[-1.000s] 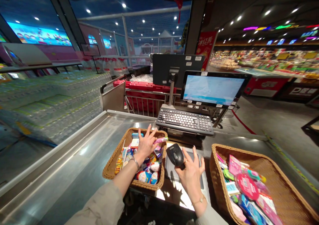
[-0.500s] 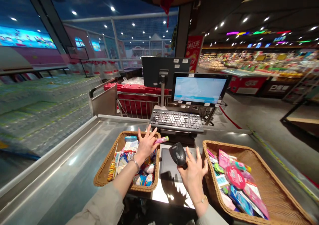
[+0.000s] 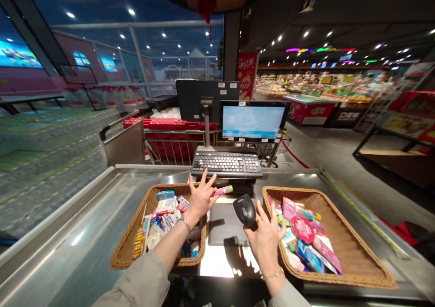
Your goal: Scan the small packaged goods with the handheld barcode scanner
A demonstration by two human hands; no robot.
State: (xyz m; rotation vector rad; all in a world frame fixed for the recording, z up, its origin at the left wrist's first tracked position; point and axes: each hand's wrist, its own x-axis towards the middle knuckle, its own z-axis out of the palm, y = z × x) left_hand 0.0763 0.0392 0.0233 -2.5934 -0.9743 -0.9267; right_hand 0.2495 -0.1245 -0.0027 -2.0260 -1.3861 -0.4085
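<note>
Between the thumb and index finger of my left hand (image 3: 200, 202) is a small pink tube with a green end (image 3: 224, 190); what it contains I cannot make out. The other fingers are spread over the right side of a wicker basket (image 3: 126, 246) filled with small packets. In my right hand (image 3: 265, 241) is a black handheld barcode scanner (image 3: 244, 209), its head tilted toward the tube. Beside that hand, a second wicker basket (image 3: 355, 234) holds a round pink pack (image 3: 302, 228), a blue packet (image 3: 310, 255) and several other colourful items.
A black keyboard (image 3: 227, 163) and a lit monitor (image 3: 253, 122) stand beyond the baskets, with another screen (image 3: 207, 99) turned away. Raised edges bound the metal counter (image 3: 79, 252). A grey pad (image 3: 220, 227) lies between the baskets. Behind is a shopping cart (image 3: 170, 148).
The view has turned right, so the counter and baskets sit farther left in the picture. Both hands have shifted right relative to the baskets, keeping hold of the tube and the scanner.
</note>
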